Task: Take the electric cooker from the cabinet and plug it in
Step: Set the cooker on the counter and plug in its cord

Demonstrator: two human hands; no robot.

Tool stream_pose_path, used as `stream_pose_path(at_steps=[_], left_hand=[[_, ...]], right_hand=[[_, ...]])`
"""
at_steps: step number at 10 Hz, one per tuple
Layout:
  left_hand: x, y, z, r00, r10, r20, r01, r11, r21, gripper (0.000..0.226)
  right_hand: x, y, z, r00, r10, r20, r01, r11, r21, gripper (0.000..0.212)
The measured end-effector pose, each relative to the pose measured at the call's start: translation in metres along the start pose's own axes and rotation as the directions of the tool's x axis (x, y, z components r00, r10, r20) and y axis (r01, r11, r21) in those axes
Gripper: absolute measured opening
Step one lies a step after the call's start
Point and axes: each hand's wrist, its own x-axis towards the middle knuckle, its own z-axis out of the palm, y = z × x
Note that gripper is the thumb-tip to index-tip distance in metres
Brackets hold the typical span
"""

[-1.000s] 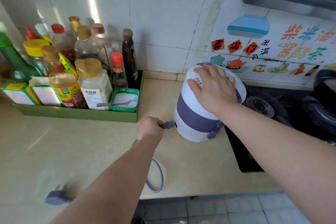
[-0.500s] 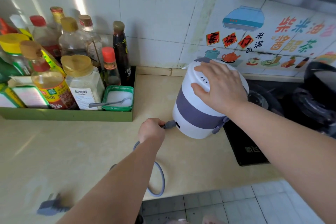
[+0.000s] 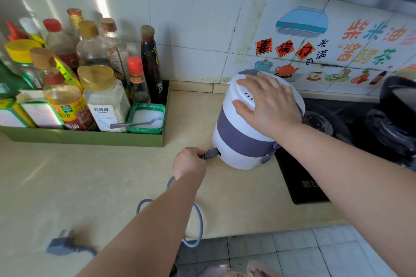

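Observation:
A small white and purple electric cooker [image 3: 238,141] stands on the beige countertop [image 3: 101,182], beside the stove. My right hand [image 3: 270,105] lies flat on its lid, fingers spread. My left hand [image 3: 190,162] pinches the grey cord connector [image 3: 211,154] at the socket low on the cooker's left side. The grey power cord [image 3: 198,220] loops back under my left forearm and over the counter edge. Its wall plug [image 3: 60,246] lies loose on the counter at the lower left.
A green tray [image 3: 90,138] of sauce bottles, a jar and a salt dish with a spoon [image 3: 145,119] stands at the left against the tiled wall. A black stove [image 3: 326,141] with a dark pot [image 3: 399,101] sits at the right. Floor tiles show below the counter edge.
The view has shifted slightly. Both hands stay on the cooker and the connector, which sits close against the socket. The wall plug has not moved.

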Motion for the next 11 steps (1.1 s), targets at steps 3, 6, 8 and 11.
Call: stream_pose_path(at_steps=[3,6,8,11], left_hand=[[-0.007,0.004,0.001,1.000,-0.003,-0.003,0.003,1.000,0.008,0.029],[-0.003,0.010,0.002,1.000,0.000,0.003,0.000,0.999,0.052,0.030],[-0.003,0.011,0.003,1.000,-0.021,0.007,0.021,0.999,0.047,0.031],[-0.007,0.008,0.011,0.998,-0.036,-0.058,0.036,0.999,-0.010,0.031]], right_hand=[[0.000,0.000,0.000,1.000,-0.003,-0.003,0.003,1.000,-0.003,0.051],[0.000,0.000,0.000,1.000,0.002,0.004,-0.002,1.000,-0.001,0.052],[0.000,0.000,0.000,1.000,0.000,0.000,0.000,1.000,-0.007,0.052],[0.000,0.001,0.000,1.000,0.004,0.017,-0.004,1.000,0.002,0.052]])
